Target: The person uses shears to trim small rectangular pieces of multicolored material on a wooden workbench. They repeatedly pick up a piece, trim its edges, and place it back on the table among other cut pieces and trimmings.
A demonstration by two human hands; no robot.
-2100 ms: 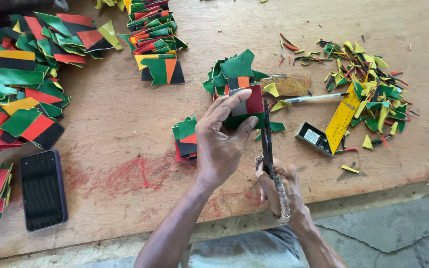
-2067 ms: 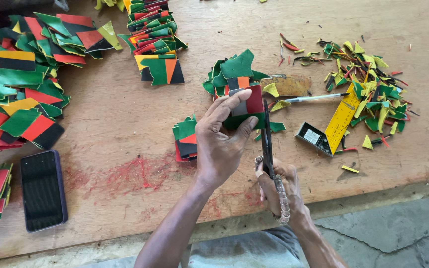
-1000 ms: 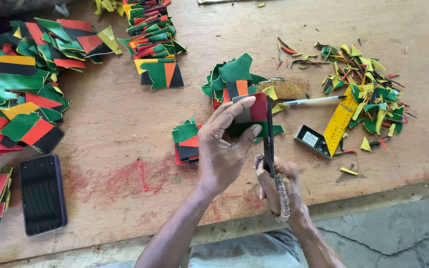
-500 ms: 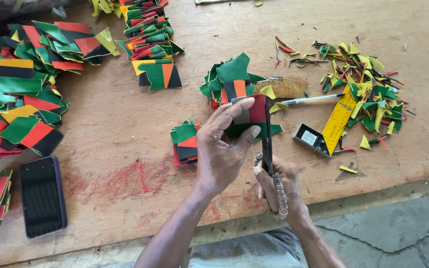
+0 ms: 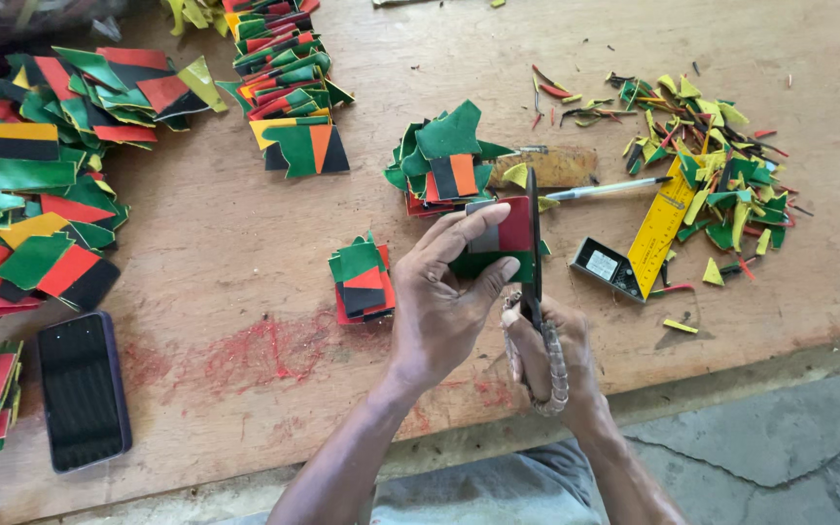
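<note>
- The left hand (image 5: 444, 292) is closed on a small patch of red, black and green material (image 5: 500, 238), thumb under its lower edge and fingers spread across the top, holding it just above the wooden table (image 5: 216, 243).
- The right hand (image 5: 556, 355) is wrapped tightly round the handles of a pair of large scissors (image 5: 535, 282), whose dark blades point away from the body and run along the right edge of the patch.
- Compared with two seconds ago, the blades look further up that edge and nearer together, while the left hand has kept almost the same hold; the trim along this side appears to be nearly through.
- Just left of the hands lies a small stack of finished patches (image 5: 362, 280); just beyond them, a looser heap of patches (image 5: 444, 160).
- To the right sit a yellow ruler (image 5: 663, 226) with a black square head, a pen (image 5: 607, 189), and a scatter of coloured offcuts (image 5: 721, 165).
- Far left are larger piles of patches (image 5: 31, 204) and a dark phone (image 5: 82, 389) near the table's front edge; none of these has shifted.
</note>
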